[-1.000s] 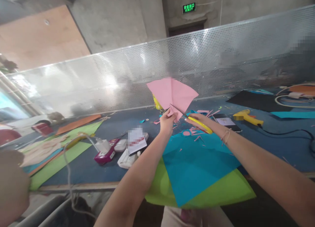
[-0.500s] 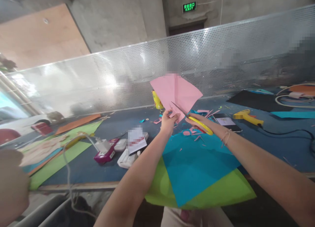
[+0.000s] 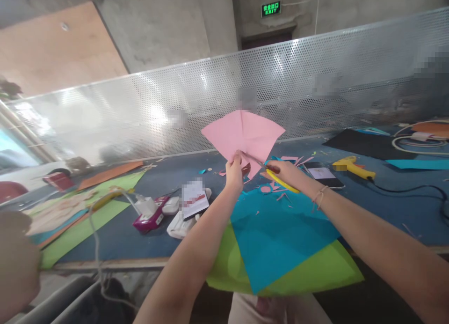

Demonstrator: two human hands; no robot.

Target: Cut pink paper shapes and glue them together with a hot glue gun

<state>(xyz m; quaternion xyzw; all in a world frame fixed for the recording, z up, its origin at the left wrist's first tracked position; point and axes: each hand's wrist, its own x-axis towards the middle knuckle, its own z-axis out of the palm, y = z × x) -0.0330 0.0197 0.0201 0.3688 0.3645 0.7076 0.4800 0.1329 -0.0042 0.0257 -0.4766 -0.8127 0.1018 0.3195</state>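
A fan-shaped sheet of pink paper (image 3: 245, 132) is held up above the table, creased down its middle. My left hand (image 3: 235, 169) pinches it at its lower, narrow end. In my right hand (image 3: 282, 172) are scissors (image 3: 280, 180) with yellow handles, their blades at the lower part of the pink paper, close to my left fingers. Whether the blades are fully closed I cannot tell. Beneath my hands, pink paper scraps (image 3: 275, 187) lie at the far edge of a blue sheet (image 3: 284, 235), which rests over a green sheet (image 3: 315, 272) at the table's front edge.
A phone (image 3: 323, 174) and a yellow glue gun (image 3: 353, 168) with a black cord lie to the right. On the left are a purple power strip (image 3: 150, 221), another phone (image 3: 194, 201) and coloured sheets (image 3: 84, 230). A perforated metal screen (image 3: 147, 108) stands behind.
The pink paper has shifted left and turned slightly. My left hand has changed its grip on the lower end, and the scissors have tilted, showing less of their yellow handles.
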